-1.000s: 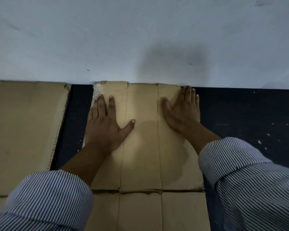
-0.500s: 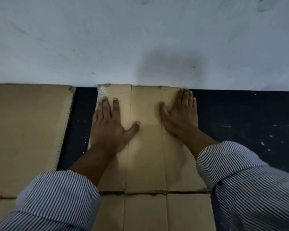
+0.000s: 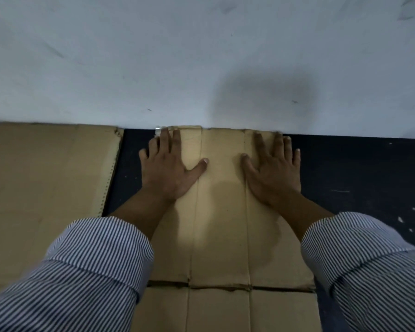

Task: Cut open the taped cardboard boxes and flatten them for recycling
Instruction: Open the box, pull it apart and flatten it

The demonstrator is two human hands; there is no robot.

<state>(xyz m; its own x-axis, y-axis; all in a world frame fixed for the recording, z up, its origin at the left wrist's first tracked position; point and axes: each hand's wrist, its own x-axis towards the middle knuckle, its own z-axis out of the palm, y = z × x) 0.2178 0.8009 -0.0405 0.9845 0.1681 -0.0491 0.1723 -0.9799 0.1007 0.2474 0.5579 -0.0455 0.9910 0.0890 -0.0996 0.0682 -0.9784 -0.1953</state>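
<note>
Pale scuffed wall (image 3: 153, 56) meets a dark, white-flecked floor (image 3: 357, 168). Flattened cardboard box (image 3: 221, 224): matte brown, three long panels split by lengthwise creases, lying on the floor with its far edge against the wall. Left hand (image 3: 168, 168) presses palm-down on the box's left panel, right hand (image 3: 273, 171) on its right panel. Fingers straight and spread, gripping nothing. Second cardboard sheet (image 3: 46, 188) lies left of the box, apart from it.

The flattened box (image 3: 221, 212) is running off the bottom edge, and the left hand (image 3: 168, 171) and right hand (image 3: 273, 176) are covering its far corners — their fingertips (image 3: 258, 137) are showing blurred. A second cardboard sheet (image 3: 46, 188) is being cut off at the left edge, and both striped sleeves (image 3: 94, 271) are being cropped at the bottom.
</note>
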